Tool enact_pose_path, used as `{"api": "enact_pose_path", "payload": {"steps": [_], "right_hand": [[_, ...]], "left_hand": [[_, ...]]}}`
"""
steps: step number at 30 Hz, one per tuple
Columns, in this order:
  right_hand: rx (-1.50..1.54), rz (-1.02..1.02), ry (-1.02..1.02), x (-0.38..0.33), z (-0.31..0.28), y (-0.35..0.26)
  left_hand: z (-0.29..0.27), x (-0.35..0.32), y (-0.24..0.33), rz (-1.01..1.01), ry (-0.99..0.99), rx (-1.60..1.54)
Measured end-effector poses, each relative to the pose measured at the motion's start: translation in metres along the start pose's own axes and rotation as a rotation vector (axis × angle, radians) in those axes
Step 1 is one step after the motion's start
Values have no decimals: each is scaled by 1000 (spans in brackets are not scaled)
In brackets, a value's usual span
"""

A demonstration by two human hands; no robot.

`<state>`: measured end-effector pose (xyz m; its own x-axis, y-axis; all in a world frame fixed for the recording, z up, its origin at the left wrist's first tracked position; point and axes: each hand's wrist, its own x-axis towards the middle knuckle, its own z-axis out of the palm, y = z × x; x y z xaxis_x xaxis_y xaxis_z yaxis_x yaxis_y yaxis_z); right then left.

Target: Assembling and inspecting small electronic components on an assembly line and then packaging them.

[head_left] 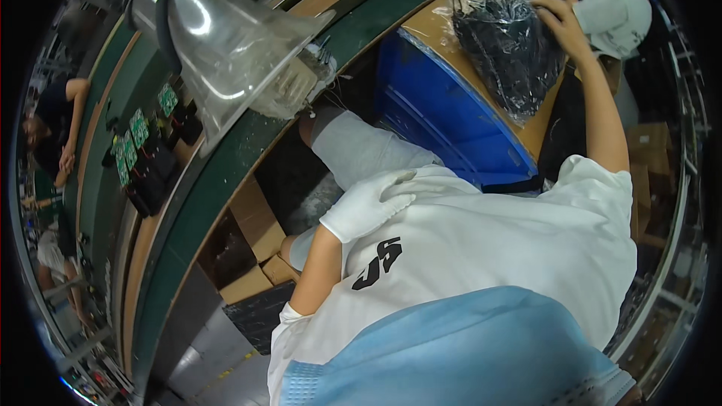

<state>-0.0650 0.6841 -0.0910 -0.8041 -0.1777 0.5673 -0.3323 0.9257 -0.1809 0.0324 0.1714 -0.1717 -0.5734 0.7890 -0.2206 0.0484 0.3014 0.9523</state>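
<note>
My left hand [367,205], in a white glove, lies flat on the front of my white shirt. Its fingers are stretched out and hold nothing. My right hand [558,24] is bare and reaches up to the far right. Its bent fingers grip the upper right edge of a clear plastic bag [505,53] with black contents; the fingertips are partly hidden. The bag lies on a brown cardboard surface [430,24], beside a large blue bin [444,116].
A clear plastic hood [218,37] hangs over the green workbench [197,207] at the left. Several green circuit boards [138,128] stand beside black parts. A co-worker in a white cap [615,19] is at the far right; others sit across the bench. Cardboard boxes [256,218] lie under it.
</note>
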Motion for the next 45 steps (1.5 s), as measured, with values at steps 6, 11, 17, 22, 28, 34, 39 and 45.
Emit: {"api": "enact_pose_path", "payload": {"steps": [6, 11, 17, 22, 28, 34, 39, 45], "right_hand": [[304, 364, -9, -29, 23, 6], [162, 290, 209, -26, 29, -9], [-35, -36, 285, -19, 10, -31], [278, 105, 226, -17, 21, -22], [858, 324, 263, -22, 15, -7], [982, 387, 318, -22, 5, -9], [914, 349, 373, -27, 21, 4], [938, 420, 436, -26, 17, -10]], "left_hand": [[9, 33, -8, 2, -102, -47], [18, 94, 41, 206, -77, -13], [47, 186, 108, 624, 398, 107], [57, 261, 157, 859, 739, 475], [67, 324, 175, 655, 822, 816], [70, 346, 176, 785, 724, 729], [71, 346, 172, 759, 686, 803], [65, 343, 170, 874, 679, 683]]}}
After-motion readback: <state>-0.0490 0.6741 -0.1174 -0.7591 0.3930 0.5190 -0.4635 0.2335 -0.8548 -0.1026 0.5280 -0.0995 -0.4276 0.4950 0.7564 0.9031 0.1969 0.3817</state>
